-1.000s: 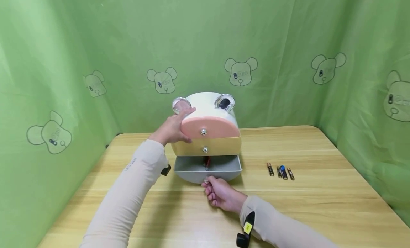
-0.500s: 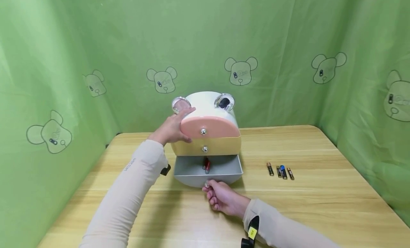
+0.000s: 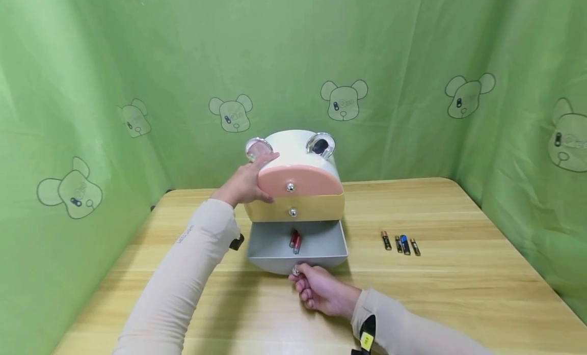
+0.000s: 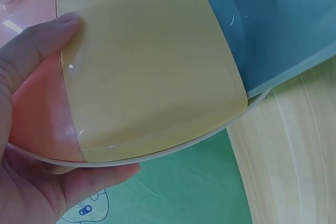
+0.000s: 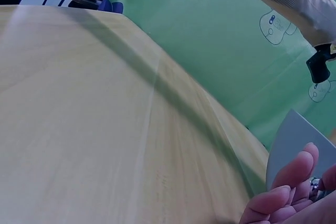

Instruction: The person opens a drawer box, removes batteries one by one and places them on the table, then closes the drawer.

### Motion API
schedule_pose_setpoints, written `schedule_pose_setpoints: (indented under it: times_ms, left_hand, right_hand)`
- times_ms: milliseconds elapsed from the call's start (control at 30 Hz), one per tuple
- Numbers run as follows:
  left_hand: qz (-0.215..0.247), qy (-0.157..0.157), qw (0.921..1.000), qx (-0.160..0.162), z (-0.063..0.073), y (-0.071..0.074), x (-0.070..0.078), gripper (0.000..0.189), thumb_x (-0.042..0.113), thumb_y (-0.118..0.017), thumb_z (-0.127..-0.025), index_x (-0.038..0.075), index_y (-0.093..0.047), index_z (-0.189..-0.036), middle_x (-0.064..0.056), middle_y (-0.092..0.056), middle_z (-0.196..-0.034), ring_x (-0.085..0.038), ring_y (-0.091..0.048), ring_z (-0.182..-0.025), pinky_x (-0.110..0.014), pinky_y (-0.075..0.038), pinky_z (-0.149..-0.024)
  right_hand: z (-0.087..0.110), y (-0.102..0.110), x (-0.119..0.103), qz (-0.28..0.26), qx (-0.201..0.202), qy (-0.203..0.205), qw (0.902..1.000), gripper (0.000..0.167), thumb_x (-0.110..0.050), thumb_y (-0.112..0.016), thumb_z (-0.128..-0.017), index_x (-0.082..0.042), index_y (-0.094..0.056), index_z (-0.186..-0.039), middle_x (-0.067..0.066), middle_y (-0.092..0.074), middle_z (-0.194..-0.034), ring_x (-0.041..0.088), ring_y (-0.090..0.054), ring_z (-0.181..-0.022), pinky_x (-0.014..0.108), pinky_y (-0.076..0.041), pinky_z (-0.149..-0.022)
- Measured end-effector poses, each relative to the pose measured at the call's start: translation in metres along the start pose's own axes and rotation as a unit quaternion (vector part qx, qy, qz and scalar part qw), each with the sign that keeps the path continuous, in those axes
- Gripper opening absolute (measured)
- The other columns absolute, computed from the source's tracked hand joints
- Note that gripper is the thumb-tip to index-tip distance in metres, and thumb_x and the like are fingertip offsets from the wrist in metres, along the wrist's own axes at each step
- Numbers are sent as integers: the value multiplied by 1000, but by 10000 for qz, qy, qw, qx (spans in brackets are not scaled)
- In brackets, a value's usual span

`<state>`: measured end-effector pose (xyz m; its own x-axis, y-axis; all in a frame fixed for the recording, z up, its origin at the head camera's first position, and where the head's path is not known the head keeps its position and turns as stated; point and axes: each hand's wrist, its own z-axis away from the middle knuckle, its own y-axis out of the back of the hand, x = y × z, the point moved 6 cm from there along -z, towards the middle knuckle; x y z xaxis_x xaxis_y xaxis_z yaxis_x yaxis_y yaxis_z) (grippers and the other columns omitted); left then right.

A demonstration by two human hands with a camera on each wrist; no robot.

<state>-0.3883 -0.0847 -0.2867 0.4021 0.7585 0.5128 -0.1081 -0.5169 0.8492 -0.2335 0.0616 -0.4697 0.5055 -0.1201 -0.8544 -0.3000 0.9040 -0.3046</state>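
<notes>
A small drawer cabinet (image 3: 293, 147) with a white top and two round, silver-rimmed ears stands on the table. My left hand (image 3: 243, 186) grips its left side; in the left wrist view the thumb (image 4: 44, 40) lies on the front by the seam between the pink drawer (image 4: 42, 114) and yellow drawer (image 4: 152, 66), with fingers behind the edge. At the bottom, the grey drawer (image 3: 270, 243) is pulled out, showing two red batteries (image 3: 297, 244) inside. My right hand (image 3: 323, 290) pinches that drawer's silver knob (image 3: 295, 270) between thumb and curled fingers.
Several batteries, among them a blue one (image 3: 405, 245) and a dark copper-topped one (image 3: 386, 240), lie on the wooden table (image 3: 435, 294) right of the cabinet. Green curtains (image 3: 284, 44) with bear prints hang behind and at both sides.
My right hand has drawn the grey drawer further out, toward me, and more of the red batteries shows. The left hand has kept its place on the cabinet.
</notes>
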Motion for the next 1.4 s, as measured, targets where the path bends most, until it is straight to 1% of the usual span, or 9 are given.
schedule_pose_setpoints:
  times_ms: [200, 467, 700, 900, 1133, 1400]
  left_hand:
    - [-31, -41, 10000, 5, 0, 1, 1, 121, 7, -91, -58, 42, -22, -152, -18, -35, -150, -38, -49, -118, -57, -42, -98]
    - [1, -20, 10000, 20, 1, 0, 1, 121, 6, -91, -58, 42, -23, -152, -18, -37, -148, -36, -52, -115, -56, -45, -96]
    - [26, -34, 10000, 16, 1, 0, 0, 121, 6, -91, -59, 42, -22, -152, -17, -36, -150, -36, -51, -116, -56, -44, -96]
    - [53, -25, 10000, 26, 1, 1, 0, 121, 5, -91, -59, 41, -23, -152, -18, -37, -149, -37, -51, -115, -55, -45, -95]
    - [68, 60, 9999, 49, 1, 2, 1, 121, 5, -91, -58, 43, -23, -151, -18, -37, -148, -37, -52, -114, -55, -45, -96]
    - [90, 64, 9999, -10, 1, 0, 1, 121, 5, -90, -59, 43, -22, -152, -17, -36, -149, -35, -53, -113, -53, -47, -94]
  right_hand:
    - [6, -2, 3, 4, -47, -9, 10000, 25, -26, -43, -99, -8, -59, -90, -8, -49, -62, 1, -39, -46, 14, -33, -42]
    - [11, -3, 9, 69, -50, -41, 10000, 24, -27, -45, -97, -9, -60, -91, -8, -50, -62, 1, -40, -46, 14, -33, -43]
    - [12, -3, 10, 142, -87, -42, 9999, 24, -28, -46, -97, -10, -60, -89, -8, -50, -62, 1, -41, -46, 14, -34, -43]
    - [13, -2, 10, 103, -134, -68, 9998, 25, -28, -45, -98, -10, -60, -88, -8, -51, -61, 1, -41, -46, 14, -34, -43]
    - [15, 0, 9, 102, -153, -50, 9998, 27, -30, -45, -98, -12, -61, -86, -8, -51, -60, 1, -41, -47, 14, -34, -44]
    - [15, -1, 10, 130, -208, -58, 9997, 27, -31, -46, -98, -11, -60, -88, -8, -51, -62, 1, -41, -48, 14, -33, -44]
